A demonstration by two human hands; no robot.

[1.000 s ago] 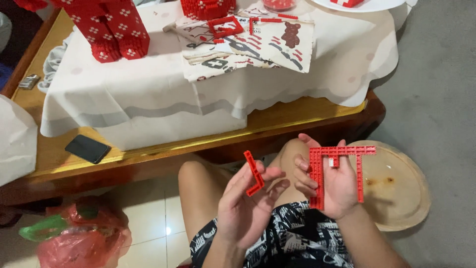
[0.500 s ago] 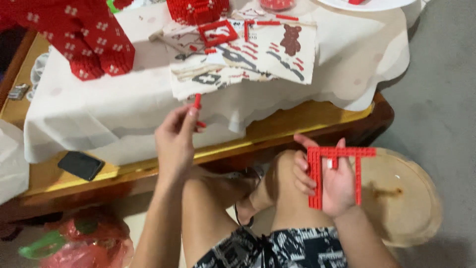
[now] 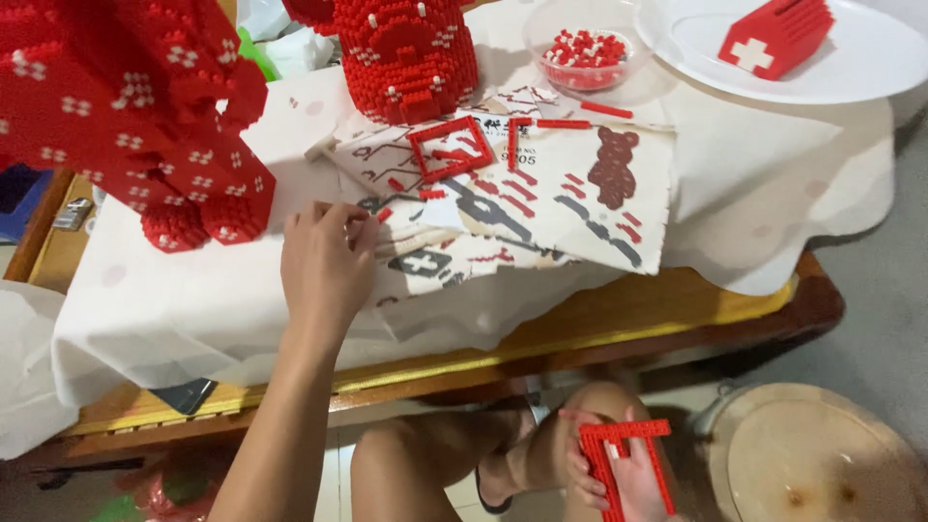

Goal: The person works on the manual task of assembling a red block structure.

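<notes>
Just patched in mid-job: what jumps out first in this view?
Big red block figures dotted with white crosses stand at the table's far left, with another red block build just right of them. The left hand rests on the white cloth at the edge of the printed sheets, where a small red frame lies. Down over the knees, the right hand holds a flat red frame piece.

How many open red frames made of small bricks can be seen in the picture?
2. One red square frame lies on the instruction sheet on the table. The other red frame is in the right hand by the knee. More may be hidden.
</notes>
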